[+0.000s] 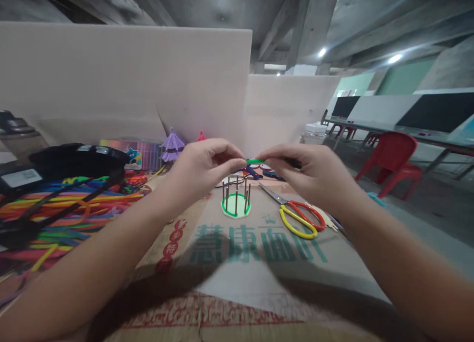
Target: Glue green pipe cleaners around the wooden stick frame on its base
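Both hands, left (213,169) and right (303,171), pinch a green strip (255,161) between their fingers, above the round base (236,205) (its dark sticks (236,196) upright near the rim). Just beside the base, scissors (296,213) lie on the printed sheet (252,277).

1 head-worn view, facing forward and down, close behind both hands (255,161)

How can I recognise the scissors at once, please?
Find the sheet with big green characters. On it, right of the green-edged disc with upright sticks, lie the scissors. Their metal blades and two big loops, one yellow and one red, set them apart.
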The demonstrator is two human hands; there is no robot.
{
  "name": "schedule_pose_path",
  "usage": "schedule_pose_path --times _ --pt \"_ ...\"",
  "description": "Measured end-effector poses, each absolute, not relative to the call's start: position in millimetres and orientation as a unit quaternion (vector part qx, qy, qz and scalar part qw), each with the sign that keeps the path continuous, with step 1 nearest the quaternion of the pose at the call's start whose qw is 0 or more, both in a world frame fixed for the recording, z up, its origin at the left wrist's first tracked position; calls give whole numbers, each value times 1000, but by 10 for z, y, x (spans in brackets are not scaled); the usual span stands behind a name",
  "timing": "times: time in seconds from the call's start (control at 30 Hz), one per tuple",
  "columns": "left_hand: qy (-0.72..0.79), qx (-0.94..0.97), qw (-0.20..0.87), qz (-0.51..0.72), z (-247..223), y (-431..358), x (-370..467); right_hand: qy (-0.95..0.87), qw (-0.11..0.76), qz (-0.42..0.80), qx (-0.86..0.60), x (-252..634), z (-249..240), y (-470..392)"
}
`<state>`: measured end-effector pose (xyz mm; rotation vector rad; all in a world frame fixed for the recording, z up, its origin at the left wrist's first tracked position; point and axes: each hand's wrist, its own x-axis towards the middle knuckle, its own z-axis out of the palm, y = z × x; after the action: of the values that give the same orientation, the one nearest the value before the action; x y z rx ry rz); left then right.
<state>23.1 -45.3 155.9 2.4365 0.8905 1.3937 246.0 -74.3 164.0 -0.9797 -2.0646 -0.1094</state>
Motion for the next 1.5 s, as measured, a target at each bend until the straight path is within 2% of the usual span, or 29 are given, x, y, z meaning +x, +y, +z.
schedule_pose_path --times 0.23,0.47,0.7,0.93,1.1,1.5 --pt "326 838 85 429 1334 -229 284 -861 304 -43 -406 2382 1487 -354" --pt "323 858 41 398 1255 -193 269 -858 332 -30 -391 2404 1296 -330" --pt "336 871 -21 356 1055 -32 141 -875 291 -4 -386 2646 1144 -152" --pt "355 892 -8 278 788 151 172 -871 268 6 -412 2562 878 21" --pt "346 884 6 313 707 160 232 -882 302 5 -362 2521 810 9" --pt "305 911 105 255 794 270 130 -889 290 4 -354 2485 898 -88"
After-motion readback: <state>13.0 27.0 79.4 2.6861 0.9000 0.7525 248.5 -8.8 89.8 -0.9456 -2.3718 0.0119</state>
